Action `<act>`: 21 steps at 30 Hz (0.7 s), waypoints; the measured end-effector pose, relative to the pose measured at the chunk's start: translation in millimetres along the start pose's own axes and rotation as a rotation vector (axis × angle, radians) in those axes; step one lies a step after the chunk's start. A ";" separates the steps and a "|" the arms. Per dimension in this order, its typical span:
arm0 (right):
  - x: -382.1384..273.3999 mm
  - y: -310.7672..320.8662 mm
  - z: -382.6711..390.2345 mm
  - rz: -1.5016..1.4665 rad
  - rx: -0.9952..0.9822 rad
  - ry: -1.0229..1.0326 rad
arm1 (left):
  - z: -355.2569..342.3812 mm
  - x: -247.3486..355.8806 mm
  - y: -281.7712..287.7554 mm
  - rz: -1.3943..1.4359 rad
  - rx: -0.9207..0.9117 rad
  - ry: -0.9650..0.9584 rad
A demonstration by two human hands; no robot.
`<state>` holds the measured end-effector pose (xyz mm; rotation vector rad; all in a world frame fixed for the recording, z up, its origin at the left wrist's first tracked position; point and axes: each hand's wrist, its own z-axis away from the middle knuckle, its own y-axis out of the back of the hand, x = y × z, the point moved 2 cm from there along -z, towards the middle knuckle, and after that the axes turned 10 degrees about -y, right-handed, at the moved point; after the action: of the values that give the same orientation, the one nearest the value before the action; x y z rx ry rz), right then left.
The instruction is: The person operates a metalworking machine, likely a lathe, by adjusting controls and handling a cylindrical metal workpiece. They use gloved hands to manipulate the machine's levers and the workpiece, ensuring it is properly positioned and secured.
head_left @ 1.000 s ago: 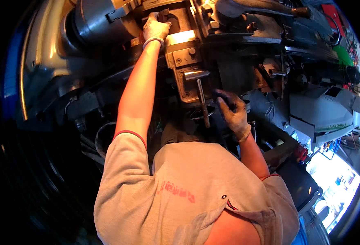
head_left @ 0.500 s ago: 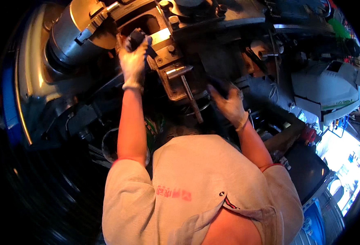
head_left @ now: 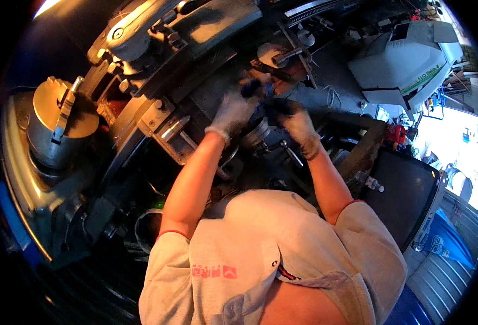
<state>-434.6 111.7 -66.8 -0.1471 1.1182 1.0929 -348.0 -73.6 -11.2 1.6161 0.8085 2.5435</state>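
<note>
Both hands wear pale work gloves with dark blue fingers and meet over the dim front of a lathe. My left hand (head_left: 236, 112) is bent, its dark fingertips close to those of my right hand (head_left: 298, 125). Blur and shadow hide whether they touch or hold anything. Just below and between them is a round metal dial (head_left: 258, 134) with a crank handle (head_left: 292, 154). Left of my left wrist sits a metal block (head_left: 156, 115) with a shiny cylinder (head_left: 175, 129).
A large round chuck (head_left: 60, 127) with a protruding key-like bar stands at the left. The tool slide (head_left: 206, 30) crosses the top. At the right are a white carton (head_left: 393, 65), a dark flat panel (head_left: 401, 187) and a clear plastic bottle (head_left: 370, 181).
My left hand has left the block near the chuck and come right, beside my right hand. The view has turned, so the lathe sits further left.
</note>
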 end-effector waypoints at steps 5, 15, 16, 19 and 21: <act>4.0 62.7 -4.3 -0.052 0.162 -0.082 | -89.4 -6.3 -31.4 -0.812 0.080 -0.449; -32.8 82.8 -31.0 0.456 0.311 -0.007 | -21.4 -3.5 9.9 -0.818 0.123 -0.503; -38.0 73.5 -35.8 0.516 0.323 0.057 | -5.0 -14.8 20.0 -0.756 0.145 -0.496; -54.5 26.7 -60.6 0.750 0.290 0.070 | 36.6 -54.9 45.8 -0.380 0.224 -0.388; -38.8 3.3 -83.7 0.907 0.336 0.008 | 64.7 -74.7 68.1 0.128 0.274 -0.240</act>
<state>-491.6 39.7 -75.9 0.6850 1.3957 1.6597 -241.3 -127.3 -23.0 2.0668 1.0977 2.3322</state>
